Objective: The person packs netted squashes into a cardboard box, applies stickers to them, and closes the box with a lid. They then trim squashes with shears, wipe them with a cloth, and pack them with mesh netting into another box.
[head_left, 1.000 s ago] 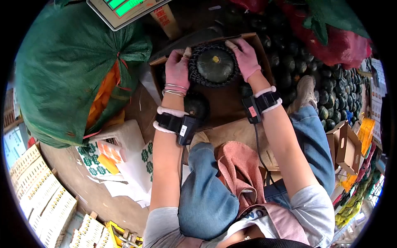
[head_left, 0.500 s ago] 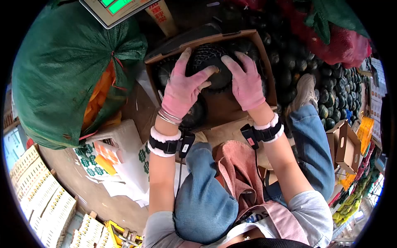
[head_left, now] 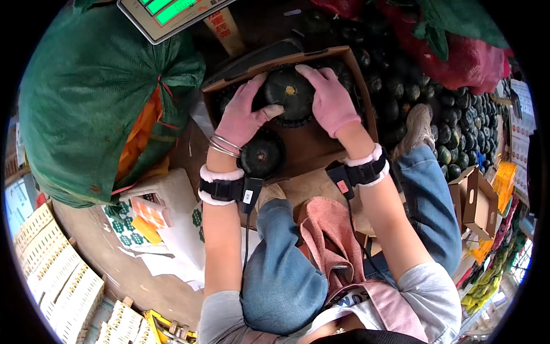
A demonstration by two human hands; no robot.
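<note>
A round dark green pumpkin [head_left: 290, 90] with a pale stem sits in an open cardboard box [head_left: 309, 144], stem facing up. Dark netting shows around its lower edge. My left hand [head_left: 243, 114], in a pink glove, grips its left side, thumb along the near edge. On the right side my right hand [head_left: 332, 106], also gloved in pink, curves its fingers over the pumpkin. A second pumpkin [head_left: 262, 153] lies in the near left corner, by my left wrist. Other dark pumpkins at the box's far right and left are partly hidden by my hands.
A large green mesh sack [head_left: 91, 103] with orange contents stands at the left. Above it is a scale [head_left: 172, 20] with a lit green display. Many dark pumpkins [head_left: 458, 129] are piled at the right. A small cardboard box [head_left: 478, 203] stands beyond my right knee.
Both hands have settled around the sides of the pumpkin. My left thumb has moved off its top, and the stem now shows. The netting at its far side is less visible.
</note>
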